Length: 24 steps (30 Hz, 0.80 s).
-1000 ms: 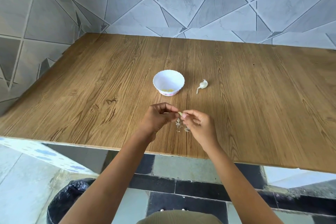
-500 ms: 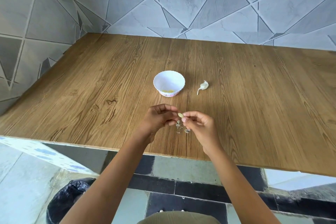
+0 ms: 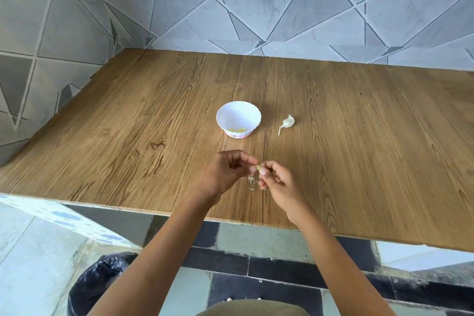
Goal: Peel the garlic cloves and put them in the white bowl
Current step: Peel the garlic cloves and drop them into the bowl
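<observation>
Both grips pinch one small pale-yellow garlic clove (image 3: 257,168) between them: the left grip (image 3: 225,172) holds one end at its fingertips and the right grip (image 3: 279,182) nips the other, over the brown wood-grain surface (image 3: 154,136) near its front edge. Thin papery skin scraps (image 3: 252,183) lie beneath the hands. The white scalloped bowl (image 3: 238,113), with a few yellowish peeled cloves (image 3: 237,130) at its bottom, stands further back, well apart; a whitish unpeeled garlic piece (image 3: 287,123) lies near its right side. As I judge the risk, the clove is tiny and likely slick once bared, so a hard tug on the skin could flick it over the near edge. Skin clinging to fingers may ride into the bowl.
</observation>
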Motion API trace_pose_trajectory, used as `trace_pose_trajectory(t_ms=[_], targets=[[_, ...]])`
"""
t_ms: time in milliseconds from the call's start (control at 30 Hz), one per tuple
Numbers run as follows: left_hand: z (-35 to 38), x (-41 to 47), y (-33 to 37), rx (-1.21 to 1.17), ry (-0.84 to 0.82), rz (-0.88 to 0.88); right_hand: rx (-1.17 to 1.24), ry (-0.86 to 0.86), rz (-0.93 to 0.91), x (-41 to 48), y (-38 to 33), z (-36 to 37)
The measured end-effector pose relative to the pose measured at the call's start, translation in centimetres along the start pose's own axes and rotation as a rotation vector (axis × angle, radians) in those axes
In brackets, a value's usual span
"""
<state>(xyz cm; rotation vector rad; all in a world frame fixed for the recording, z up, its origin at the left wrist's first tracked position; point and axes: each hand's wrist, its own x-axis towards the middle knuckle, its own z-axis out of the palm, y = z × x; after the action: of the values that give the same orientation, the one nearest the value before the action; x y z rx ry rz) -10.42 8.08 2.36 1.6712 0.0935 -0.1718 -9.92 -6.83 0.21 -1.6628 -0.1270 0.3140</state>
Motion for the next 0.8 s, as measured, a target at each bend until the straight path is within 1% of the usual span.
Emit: trace_pose_trajectory(t_ms=[167, 300, 400, 500, 567, 633, 733, 800], targets=[[-0.2, 0.0, 0.0, -0.035, 0.034, 0.050, 0.079, 0.040, 0.029, 0.1, -0.2, -0.4], [-0.2, 0.0, 0.2, -0.001, 0.020, 0.064, 0.126, 0.041, 0.034, 0.1, -0.4, -0.7], [-0.1, 0.1, 0.2, 0.081, 0.007, 0.041, 0.133, 0.063, 0.023, 0.2, -0.4, -0.8], [-0.2, 0.2, 0.4, 0.077, -0.027, -0.014, 0.120, 0.033, 0.014, 0.2, -0.3, -0.9], [-0.3, 0.2, 0.5, 0.012, -0.067, -0.081, 0.117, 0.011, 0.014, 0.2, -0.2, -0.9], [-0.3, 0.1, 0.7, -0.112, -0.095, -0.162, 0.118, -0.003, 0.014, 0.3, -0.2, -0.9], [-0.3, 0.0, 0.7, -0.284, -0.096, -0.258, 0.124, -0.005, 0.024, 0.3, -0.2, -1.0], [-0.3, -0.1, 0.7, -0.355, -0.082, -0.275, 0.131, 0.010, 0.029, 0.4, -0.2, -1.2]])
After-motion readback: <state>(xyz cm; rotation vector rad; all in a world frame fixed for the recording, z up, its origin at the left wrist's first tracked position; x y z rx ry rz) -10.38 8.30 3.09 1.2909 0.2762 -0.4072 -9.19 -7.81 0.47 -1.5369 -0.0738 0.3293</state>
